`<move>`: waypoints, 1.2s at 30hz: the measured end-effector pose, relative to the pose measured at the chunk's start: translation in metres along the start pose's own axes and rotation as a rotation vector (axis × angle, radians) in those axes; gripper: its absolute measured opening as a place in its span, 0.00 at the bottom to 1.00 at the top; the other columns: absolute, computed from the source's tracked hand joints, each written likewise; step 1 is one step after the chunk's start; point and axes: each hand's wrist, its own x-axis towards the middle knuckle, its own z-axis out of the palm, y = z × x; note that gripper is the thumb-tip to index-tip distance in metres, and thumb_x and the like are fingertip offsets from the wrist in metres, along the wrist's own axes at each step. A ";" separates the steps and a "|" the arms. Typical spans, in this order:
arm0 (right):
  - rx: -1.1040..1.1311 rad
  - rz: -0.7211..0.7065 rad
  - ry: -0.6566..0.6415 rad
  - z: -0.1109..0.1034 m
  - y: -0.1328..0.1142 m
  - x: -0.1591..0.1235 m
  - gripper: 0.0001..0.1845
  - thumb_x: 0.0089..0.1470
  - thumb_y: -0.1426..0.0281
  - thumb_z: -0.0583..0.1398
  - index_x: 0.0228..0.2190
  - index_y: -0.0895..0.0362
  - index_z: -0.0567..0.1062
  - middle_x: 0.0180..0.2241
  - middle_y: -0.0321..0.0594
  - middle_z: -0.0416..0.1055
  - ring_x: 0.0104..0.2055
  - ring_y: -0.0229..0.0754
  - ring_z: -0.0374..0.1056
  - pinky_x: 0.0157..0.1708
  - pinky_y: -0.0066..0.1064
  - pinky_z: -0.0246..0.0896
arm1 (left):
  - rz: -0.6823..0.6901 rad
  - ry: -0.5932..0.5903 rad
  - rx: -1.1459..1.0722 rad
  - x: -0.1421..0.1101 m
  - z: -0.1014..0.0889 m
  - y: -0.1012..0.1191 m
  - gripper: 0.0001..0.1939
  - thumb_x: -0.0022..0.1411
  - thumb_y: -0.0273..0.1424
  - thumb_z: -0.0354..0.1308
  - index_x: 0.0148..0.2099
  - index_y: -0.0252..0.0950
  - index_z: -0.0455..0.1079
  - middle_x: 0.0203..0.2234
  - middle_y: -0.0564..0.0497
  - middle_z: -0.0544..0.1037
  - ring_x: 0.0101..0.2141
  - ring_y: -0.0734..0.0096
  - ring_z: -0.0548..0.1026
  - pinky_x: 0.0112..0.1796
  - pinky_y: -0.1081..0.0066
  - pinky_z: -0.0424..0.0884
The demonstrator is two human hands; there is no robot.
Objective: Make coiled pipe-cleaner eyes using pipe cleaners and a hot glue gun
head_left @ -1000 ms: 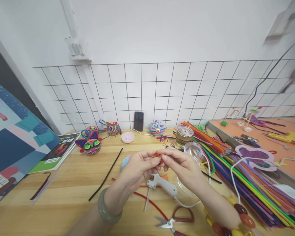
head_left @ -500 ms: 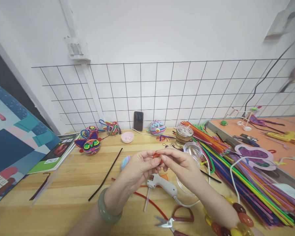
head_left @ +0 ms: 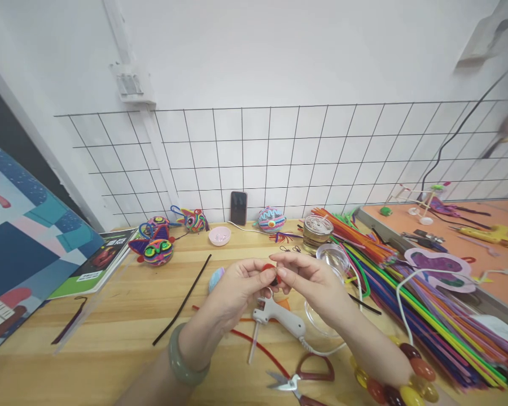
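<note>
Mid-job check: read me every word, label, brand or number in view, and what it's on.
Nothing reads clearly enough to quote.
Book: large white characters on its cover, too blurred; white label, too small.
Lidded jar: faint marks on the lid, unreadable.
Glue gun: no lettering I can make out.

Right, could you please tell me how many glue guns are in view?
2: the white glue gun lies just beyond the scissors; the yellow glue gun lies on the orange surface at far right. More could be hidden under the pipe cleaners.
</note>
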 end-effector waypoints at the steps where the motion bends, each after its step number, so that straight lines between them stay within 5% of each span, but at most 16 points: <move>1: -0.002 0.003 0.003 0.000 0.000 0.000 0.12 0.47 0.68 0.62 0.37 0.56 0.74 0.24 0.34 0.68 0.24 0.32 0.63 0.25 0.26 0.62 | -0.006 0.010 0.000 0.000 -0.001 0.000 0.10 0.46 0.33 0.64 0.28 0.31 0.71 0.22 0.51 0.72 0.24 0.77 0.69 0.28 0.75 0.62; 9: 0.047 0.088 0.037 0.003 0.000 0.002 0.14 0.46 0.67 0.63 0.37 0.58 0.74 0.24 0.33 0.68 0.22 0.31 0.61 0.24 0.26 0.60 | -0.001 -0.034 -0.004 0.002 -0.006 -0.004 0.08 0.49 0.31 0.63 0.30 0.31 0.72 0.20 0.53 0.69 0.19 0.83 0.62 0.22 0.79 0.57; 36: 0.146 0.111 -0.005 -0.001 0.005 0.003 0.17 0.46 0.69 0.63 0.40 0.59 0.70 0.21 0.31 0.68 0.21 0.31 0.63 0.23 0.25 0.58 | -0.024 -0.049 -0.055 0.004 -0.008 -0.005 0.08 0.48 0.30 0.63 0.29 0.30 0.73 0.21 0.50 0.74 0.22 0.78 0.71 0.25 0.78 0.67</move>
